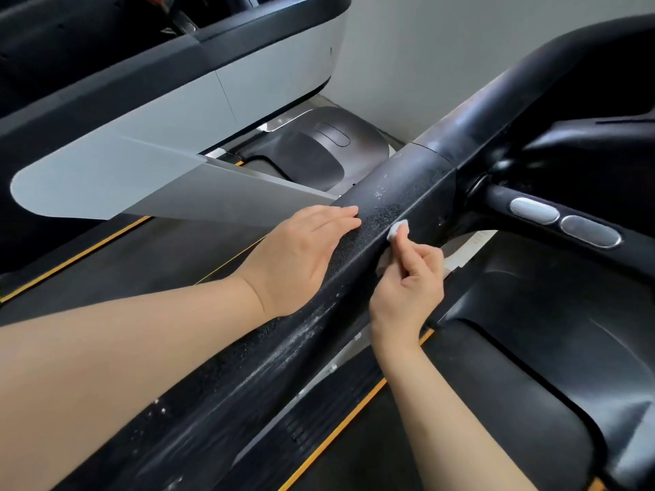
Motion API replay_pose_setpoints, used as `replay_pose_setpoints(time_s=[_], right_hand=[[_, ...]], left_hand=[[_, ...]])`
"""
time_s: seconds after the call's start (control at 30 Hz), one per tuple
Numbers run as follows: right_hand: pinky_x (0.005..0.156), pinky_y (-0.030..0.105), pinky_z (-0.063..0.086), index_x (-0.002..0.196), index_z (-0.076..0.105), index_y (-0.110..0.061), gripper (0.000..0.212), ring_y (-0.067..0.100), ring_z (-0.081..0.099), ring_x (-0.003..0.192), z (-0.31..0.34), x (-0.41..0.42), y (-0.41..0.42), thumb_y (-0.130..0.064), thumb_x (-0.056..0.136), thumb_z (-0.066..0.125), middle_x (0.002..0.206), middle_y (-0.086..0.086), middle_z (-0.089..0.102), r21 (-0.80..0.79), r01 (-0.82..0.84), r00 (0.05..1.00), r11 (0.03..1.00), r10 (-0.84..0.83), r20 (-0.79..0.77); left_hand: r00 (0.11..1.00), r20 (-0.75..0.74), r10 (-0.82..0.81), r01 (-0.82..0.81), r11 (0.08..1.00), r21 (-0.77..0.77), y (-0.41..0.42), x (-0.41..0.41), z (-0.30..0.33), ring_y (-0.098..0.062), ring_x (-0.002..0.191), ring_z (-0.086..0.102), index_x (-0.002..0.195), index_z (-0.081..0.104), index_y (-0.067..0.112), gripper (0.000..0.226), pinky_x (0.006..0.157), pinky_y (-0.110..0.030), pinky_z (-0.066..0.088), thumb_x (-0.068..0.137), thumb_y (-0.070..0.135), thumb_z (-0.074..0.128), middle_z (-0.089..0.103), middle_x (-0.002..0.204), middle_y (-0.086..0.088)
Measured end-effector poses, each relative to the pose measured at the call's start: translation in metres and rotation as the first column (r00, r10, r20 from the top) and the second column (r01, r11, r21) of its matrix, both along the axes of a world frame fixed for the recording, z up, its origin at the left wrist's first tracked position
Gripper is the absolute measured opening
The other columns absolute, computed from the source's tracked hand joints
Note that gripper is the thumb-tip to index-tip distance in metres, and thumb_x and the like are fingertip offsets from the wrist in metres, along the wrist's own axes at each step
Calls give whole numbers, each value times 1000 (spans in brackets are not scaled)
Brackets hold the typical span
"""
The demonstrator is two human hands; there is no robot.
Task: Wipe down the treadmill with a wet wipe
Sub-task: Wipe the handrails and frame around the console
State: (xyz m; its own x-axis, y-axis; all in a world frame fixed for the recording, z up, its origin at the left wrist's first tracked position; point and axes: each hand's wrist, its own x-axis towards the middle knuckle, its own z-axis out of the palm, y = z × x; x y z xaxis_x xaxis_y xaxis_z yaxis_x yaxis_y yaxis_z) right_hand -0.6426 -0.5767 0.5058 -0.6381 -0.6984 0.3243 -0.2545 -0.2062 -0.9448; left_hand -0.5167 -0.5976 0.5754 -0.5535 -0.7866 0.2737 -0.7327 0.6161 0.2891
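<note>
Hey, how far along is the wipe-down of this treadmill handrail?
Done: hard to say; the near stretch of the handrail shows streaks, but white specks remain there. In hand: the right hand pinches a small wadded wet wipe against the rail's edge, while the left hand rests flat on top. Left: white specks further up the rail, and the two oval sensor pads show no sign of wiping.

Black handrail point(390, 193) bears white specks point(378, 193), perhaps residue.
</note>
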Motion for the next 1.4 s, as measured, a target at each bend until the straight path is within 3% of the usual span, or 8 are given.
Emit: replay_pose_setpoints(time_s=[0.23, 0.37, 0.5, 0.6, 0.77, 0.97, 1.17, 1.4], right_hand=[[74, 3, 38, 112, 68, -8, 26, -7, 50, 76, -18, 50, 58, -10, 88, 57, 78, -15, 49, 32, -43, 998, 999, 42, 45], [70, 7, 42, 105, 72, -22, 22, -6, 52, 74, -37, 101, 125, -29, 92, 56, 79, -17, 50, 2, -144, 988, 990, 144, -54], [70, 8, 45, 101, 73, -18, 15, -10, 56, 78, -47, 133, 155, -19, 87, 67, 81, -11, 58, -31, -134, 989, 991, 132, -60], [71, 2, 41, 94, 75, -11, 18, -11, 57, 76, -24, 108, 118, -1, 79, 70, 77, -7, 61, 10, -11, 999, 1000, 10, 48], [68, -2, 31, 101, 73, -6, 16, 1, 53, 71, 10, 57, 57, -9, 92, 60, 91, 11, 66, 176, 129, 979, 976, -153, 133], [71, 8, 42, 90, 76, -8, 16, -2, 54, 69, -17, 137, 141, -1, 85, 63, 71, -2, 58, 59, 3, 999, 998, -5, 33], [67, 2, 35, 89, 75, -12, 14, -12, 52, 66, 0, 71, 70, -6, 89, 63, 67, -9, 54, 151, 115, 987, 982, -130, 96], [69, 12, 45, 85, 76, -3, 9, -5, 53, 69, -14, 138, 146, -4, 83, 67, 70, -2, 58, -11, -73, 997, 997, 73, -6]], left_hand=[[1000, 22, -12, 12, 1000, -11, -2, -1, 1, -32, 115, 55, 119, 61, -2, 47, 104, -24, 26, 90, 17, 29, 60, 125, -16], [1000, 3, -31, 31, 999, 31, 4, 1, 7, -27, 130, 42, 132, 51, 4, 41, 109, -22, 20, 97, 14, 32, 48, 140, -11], [996, -11, -87, 87, 996, 36, 15, 27, 13, -19, 136, 33, 138, 46, 11, 40, 109, -18, 16, 99, 7, 36, 40, 147, -2], [985, 18, -170, 170, 985, -32, 38, 56, 14, -27, 130, 42, 130, 54, 5, 38, 106, -13, 15, 95, 10, 38, 47, 141, -10], [977, 52, -208, 209, 977, -31, 67, 75, -7, -37, 118, 53, 120, 60, -4, 45, 107, -15, 9, 91, 17, 32, 56, 129, -20], [971, -20, -237, 235, 969, -72, 60, 76, -16, -23, 120, 41, 118, 60, -6, 45, 107, -23, 18, 89, 12, 31, 57, 126, -21], [971, -66, -231, 228, 973, -45, 59, 76, -16, -21, 121, 36, 121, 58, -4, 45, 108, -23, 18, 89, 13, 31, 55, 130, -20], [973, -59, -225, 224, 974, -27, 57, 77, -16, -21, 123, 36, 123, 57, -3, 46, 109, -19, 18, 89, 13, 30, 52, 133, -18]])
